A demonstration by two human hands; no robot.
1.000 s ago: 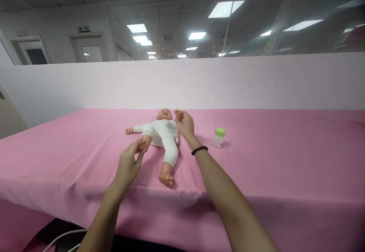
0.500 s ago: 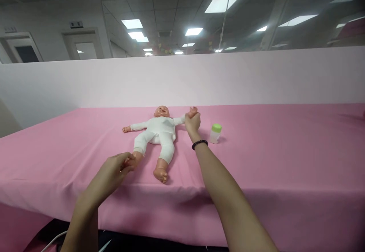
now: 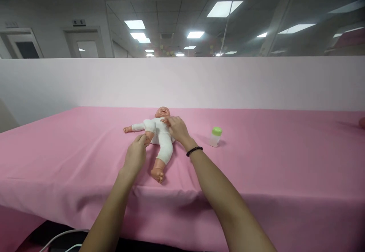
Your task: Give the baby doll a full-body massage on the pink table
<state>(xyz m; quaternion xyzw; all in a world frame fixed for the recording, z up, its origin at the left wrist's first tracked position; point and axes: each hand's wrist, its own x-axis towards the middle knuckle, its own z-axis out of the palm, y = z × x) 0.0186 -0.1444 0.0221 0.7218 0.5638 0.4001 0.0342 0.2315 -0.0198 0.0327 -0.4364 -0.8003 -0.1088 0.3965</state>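
Observation:
On its back lies a baby doll (image 3: 164, 145) with a white cloth body, its head at the far side. My left hand (image 3: 136, 153) is closed around the doll's foot on the left, and that leg is bent up toward the belly. The doll's arm on the right is folded across its chest, its small hand gripped in my right hand (image 3: 177, 127). The doll's other arm is stretched out to the left, and its other leg points toward me. A dark beaded bracelet (image 3: 194, 151) circles my right wrist.
A small translucent bottle with a green lid (image 3: 216, 137) stands right of the doll. Pink cloth (image 3: 270, 157) covers the table and hangs over its front edge. Behind it rises a white partition (image 3: 182, 81). White cables (image 3: 64, 235) run below at the left.
My left hand has pushed the doll's foot up, bending the leg. My right hand has brought the doll's arm inward from the right onto its chest.

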